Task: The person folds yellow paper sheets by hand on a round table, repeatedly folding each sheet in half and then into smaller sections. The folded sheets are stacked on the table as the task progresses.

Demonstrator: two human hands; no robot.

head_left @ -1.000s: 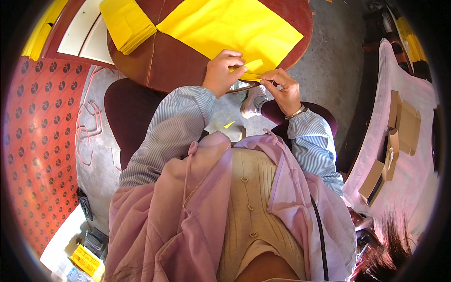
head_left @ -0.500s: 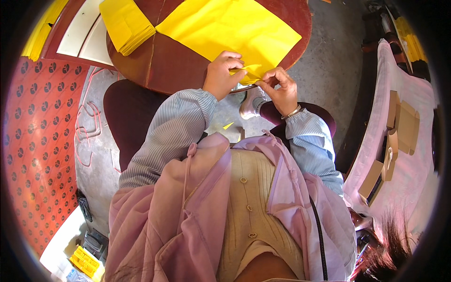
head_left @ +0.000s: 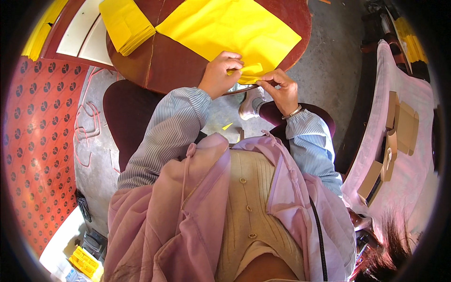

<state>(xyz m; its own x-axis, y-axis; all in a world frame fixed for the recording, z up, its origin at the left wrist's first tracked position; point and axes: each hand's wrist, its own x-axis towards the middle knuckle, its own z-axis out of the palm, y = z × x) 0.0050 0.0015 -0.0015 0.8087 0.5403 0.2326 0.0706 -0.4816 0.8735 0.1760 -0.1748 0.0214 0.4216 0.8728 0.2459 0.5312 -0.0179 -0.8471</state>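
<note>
A large yellow sheet (head_left: 225,30), which looks like paper, lies on the round brown table (head_left: 181,70). Its near corner is bent up into a narrow folded flap (head_left: 252,69) at the table's front edge. My left hand (head_left: 220,75) grips the left side of that folded corner with curled fingers. Thumb and forefinger of my right hand (head_left: 280,91) pinch the fold's right end. To the left on the same table rests a thick stack of folded yellow sheets (head_left: 124,26).
Brown cardboard boxes (head_left: 408,127) stand on a pink-covered surface (head_left: 364,155) at the right. A red patterned panel (head_left: 42,150) and red cords (head_left: 91,117) are on the left. Small yellow scraps (head_left: 227,126) lie below the table. A yellow plastic crate (head_left: 85,263) sits at lower left.
The folded corner now shows as a flatter, wider strip between my hands. My right hand has shifted very slightly, and my left wrist has moved a little to the left.
</note>
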